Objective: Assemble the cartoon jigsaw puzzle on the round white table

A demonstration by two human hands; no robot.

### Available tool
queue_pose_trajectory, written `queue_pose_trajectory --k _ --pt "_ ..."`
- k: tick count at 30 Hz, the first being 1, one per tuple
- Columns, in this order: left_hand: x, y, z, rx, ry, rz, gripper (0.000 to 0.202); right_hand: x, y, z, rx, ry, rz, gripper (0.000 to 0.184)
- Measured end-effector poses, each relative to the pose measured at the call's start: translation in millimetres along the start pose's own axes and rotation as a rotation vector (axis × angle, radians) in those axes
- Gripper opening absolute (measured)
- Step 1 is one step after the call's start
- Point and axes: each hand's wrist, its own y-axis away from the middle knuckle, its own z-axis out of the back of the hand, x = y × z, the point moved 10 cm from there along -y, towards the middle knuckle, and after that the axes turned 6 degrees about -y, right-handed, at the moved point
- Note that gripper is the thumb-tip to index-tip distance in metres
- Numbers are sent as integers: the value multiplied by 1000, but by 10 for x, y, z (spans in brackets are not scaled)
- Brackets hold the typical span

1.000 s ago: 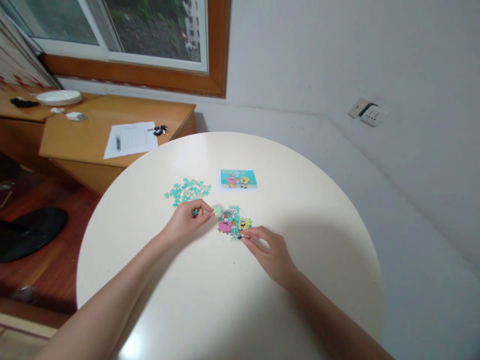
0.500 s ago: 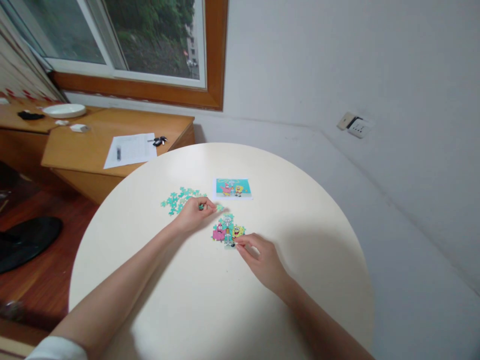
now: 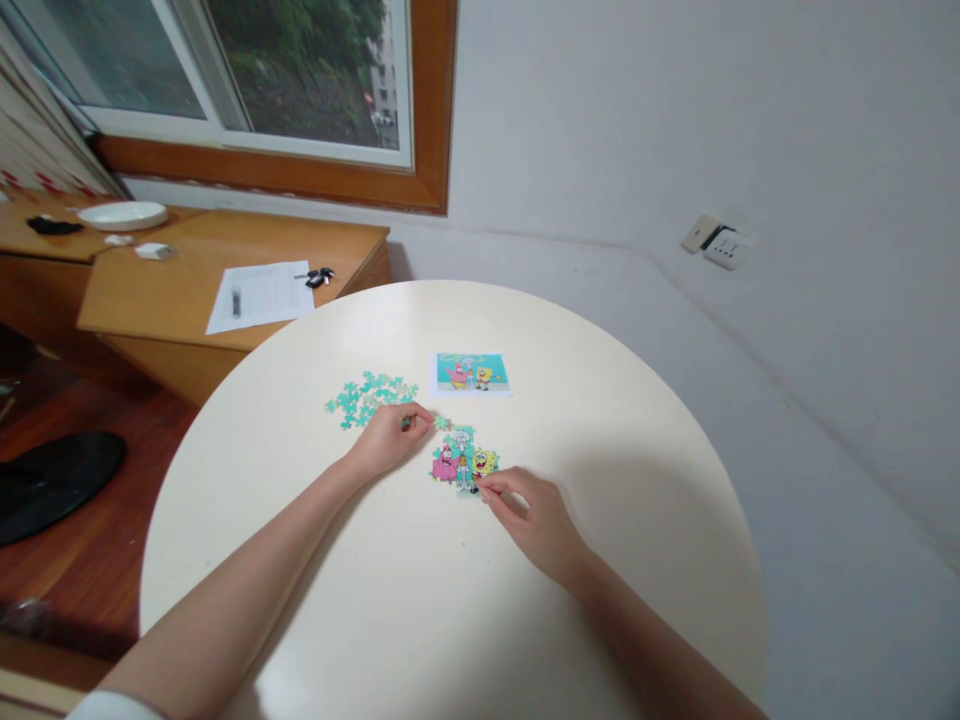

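A partly joined jigsaw puzzle (image 3: pixel 463 465) with pink, teal and yellow cartoon figures lies flat on the round white table (image 3: pixel 360 600). My left hand (image 3: pixel 394 438) is closed in a pinch on a green jigsaw piece (image 3: pixel 442 423), just above the puzzle's upper left edge. At the lower right edge, beside the yellow figure, my right hand (image 3: pixel 534 515) pinches thumb and forefinger together on a jigsaw piece; the fingertips mostly cover it. Loose teal and green pieces (image 3: pixel 360 397) are spread beyond my left hand, which hides some of them.
A printed picture (image 3: pixel 472 373) of the same figures lies behind the puzzle. To the left, a wooden desk (image 3: pixel 187 270) carries a paper sheet (image 3: pixel 262 292), keys (image 3: pixel 320 277) and a white dish (image 3: pixel 124 215). A wall with a socket (image 3: pixel 726 247) rises on the right.
My left hand has come slightly nearer to the joined puzzle with its piece. My right hand stays at the puzzle's lower right edge. The whole view has shifted a little.
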Motion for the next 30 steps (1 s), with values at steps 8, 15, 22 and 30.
queue_pose_trajectory --k 8,15,22,30 --pt "-15 0 -83 5 -47 -2 25 -11 10 -55 33 27 18 12" --pt "-65 -10 -151 51 -69 -10 25 11 -2 -77 62 40 28 13" --pt "-86 9 -139 83 -99 -7 24 32 -7 -74 70 62 46 14" --pt "-104 14 -143 97 -133 -9 22 46 -14 -69 74 63 46 14"
